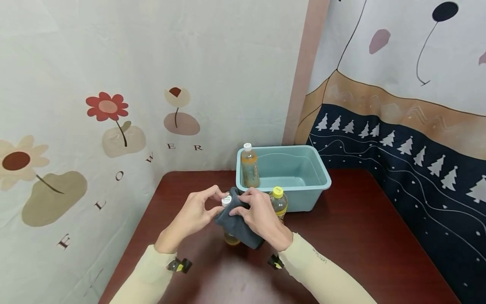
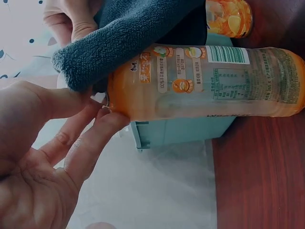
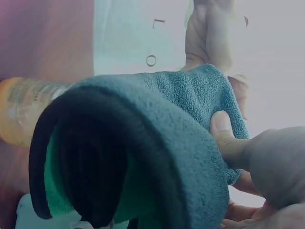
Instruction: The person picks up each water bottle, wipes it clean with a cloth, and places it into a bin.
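Cloth (image 3: 186, 131) fills the narrow right grip (image 1: 260, 211); the left grip (image 1: 197, 210) pinches a bottle (image 2: 190, 86).

Soft light, glare on tabletop (image 1: 237, 283), right-wrist haze

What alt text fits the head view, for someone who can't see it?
A person's right hand holds a dark cloth against a white-capped bottle, and the left hand grips that bottle near its cap, at a dark red table. Behind, a light blue tub holds another white-capped bottle; a yellow-capped bottle is in front of the tub.
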`<move>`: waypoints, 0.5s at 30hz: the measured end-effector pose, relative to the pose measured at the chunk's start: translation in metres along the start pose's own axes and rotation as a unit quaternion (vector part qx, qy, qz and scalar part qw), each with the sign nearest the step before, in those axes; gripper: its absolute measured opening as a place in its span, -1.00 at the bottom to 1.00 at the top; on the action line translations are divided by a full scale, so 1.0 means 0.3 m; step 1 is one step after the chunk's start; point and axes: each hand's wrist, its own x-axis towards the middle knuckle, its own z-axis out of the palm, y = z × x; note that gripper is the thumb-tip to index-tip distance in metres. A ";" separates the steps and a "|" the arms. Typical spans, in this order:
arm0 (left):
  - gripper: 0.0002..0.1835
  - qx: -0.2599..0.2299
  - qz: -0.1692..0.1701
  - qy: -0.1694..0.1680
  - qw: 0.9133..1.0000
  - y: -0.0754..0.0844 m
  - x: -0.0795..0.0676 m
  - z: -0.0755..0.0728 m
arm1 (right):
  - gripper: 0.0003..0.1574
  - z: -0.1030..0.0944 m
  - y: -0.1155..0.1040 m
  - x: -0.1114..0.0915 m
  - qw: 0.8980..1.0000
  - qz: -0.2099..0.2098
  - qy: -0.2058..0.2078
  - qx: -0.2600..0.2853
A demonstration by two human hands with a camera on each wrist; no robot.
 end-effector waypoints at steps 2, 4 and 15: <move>-0.60 0.000 -0.001 -0.003 1.000 0.001 0.001 0.001 | -0.58 -0.003 0.000 -0.001 1.000 0.007 0.000 0.000; -0.59 0.001 -0.003 -0.007 1.000 0.004 0.001 -0.001 | -0.57 -0.007 0.002 -0.003 1.000 0.010 -0.002 -0.002; -0.50 -0.055 -0.034 -0.047 0.997 0.024 -0.010 -0.011 | -0.47 -0.062 -0.011 -0.045 0.999 0.024 -0.008 -0.030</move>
